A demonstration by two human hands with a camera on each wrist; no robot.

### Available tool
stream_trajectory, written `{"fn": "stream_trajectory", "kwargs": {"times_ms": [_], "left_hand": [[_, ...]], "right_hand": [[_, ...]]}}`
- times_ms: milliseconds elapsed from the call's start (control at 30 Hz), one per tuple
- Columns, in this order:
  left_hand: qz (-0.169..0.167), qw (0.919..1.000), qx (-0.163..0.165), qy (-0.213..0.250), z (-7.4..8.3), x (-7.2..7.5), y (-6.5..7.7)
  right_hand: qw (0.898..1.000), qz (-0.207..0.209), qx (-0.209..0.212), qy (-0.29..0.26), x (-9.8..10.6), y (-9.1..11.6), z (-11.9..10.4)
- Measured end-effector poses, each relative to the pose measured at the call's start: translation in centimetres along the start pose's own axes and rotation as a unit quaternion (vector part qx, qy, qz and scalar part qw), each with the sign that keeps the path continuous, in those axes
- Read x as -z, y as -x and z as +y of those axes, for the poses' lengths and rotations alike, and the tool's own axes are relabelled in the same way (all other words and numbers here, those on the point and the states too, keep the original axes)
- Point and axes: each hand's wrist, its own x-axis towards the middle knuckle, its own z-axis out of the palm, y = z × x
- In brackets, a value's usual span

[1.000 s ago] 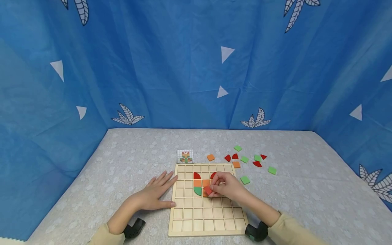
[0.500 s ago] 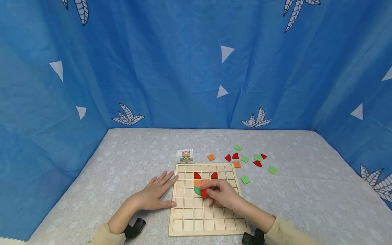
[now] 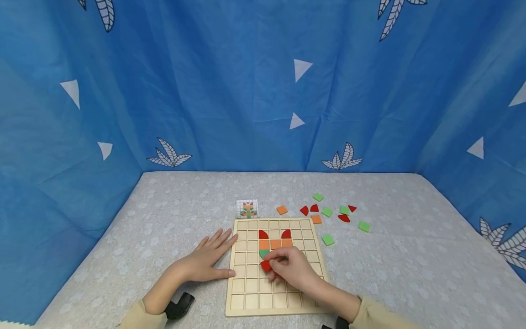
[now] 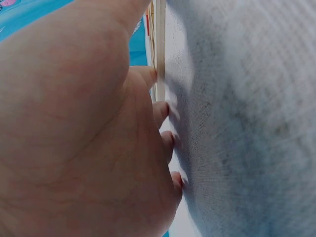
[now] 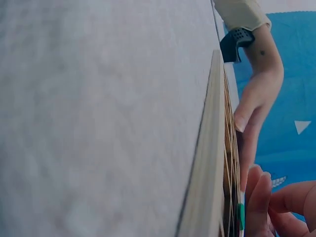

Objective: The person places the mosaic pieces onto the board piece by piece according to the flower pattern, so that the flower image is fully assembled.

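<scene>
My right hand (image 3: 293,268) pinches a red tile (image 3: 265,266) between thumb and forefinger, low over the middle of a wooden grid board (image 3: 245,286). Just behind the tile sits a green quarter-circle piece (image 3: 263,253), partly covered by the fingers. Orange squares (image 3: 264,245) fill cells in the row above, with a red quarter-circle (image 3: 263,234) and a second one (image 3: 286,234) higher up. Flat and spread, my left hand (image 3: 209,259) rests on the tablecloth, its forefinger and thumb tips at the board's left edge. The left wrist view shows its palm (image 4: 84,133) and fingertips on the cloth.
A small printed pattern card (image 3: 247,209) lies behind the board. Loose green squares (image 3: 327,240), orange squares (image 3: 281,209) and red pieces (image 3: 344,218) are scattered behind and right of the board. A blue curtain (image 3: 230,91) encloses the table.
My right hand has moved left and nearer with the red tile, which has turned in the fingers. The red quarter-circle at upper right is uncovered. My left hand stays in place.
</scene>
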Motion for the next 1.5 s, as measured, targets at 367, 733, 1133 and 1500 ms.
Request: {"fn": "stream_trajectory", "kwargs": {"times_ms": [367, 733, 1133, 1500], "left_hand": [[0.000, 1.0000, 0.001, 0.002, 0.1, 0.3, 0.0], [0.003, 1.0000, -0.004, 0.003, -0.1, 0.2, 0.1], [0.004, 1.0000, -0.007, -0.002, -0.1, 0.2, 0.0], [0.004, 0.9999, -0.010, 0.003, -0.1, 0.1, 0.1]], "right_hand": [[0.997, 0.022, 0.023, 0.064, -1.1, -0.1, -0.7], [0.995, 0.014, 0.045, 0.085, -1.0, -0.3, 0.1], [0.991, 0.018, 0.057, 0.122, -0.8, -0.3, 0.2], [0.990, -0.015, 0.053, 0.129, -0.3, 0.1, -0.6]]}}
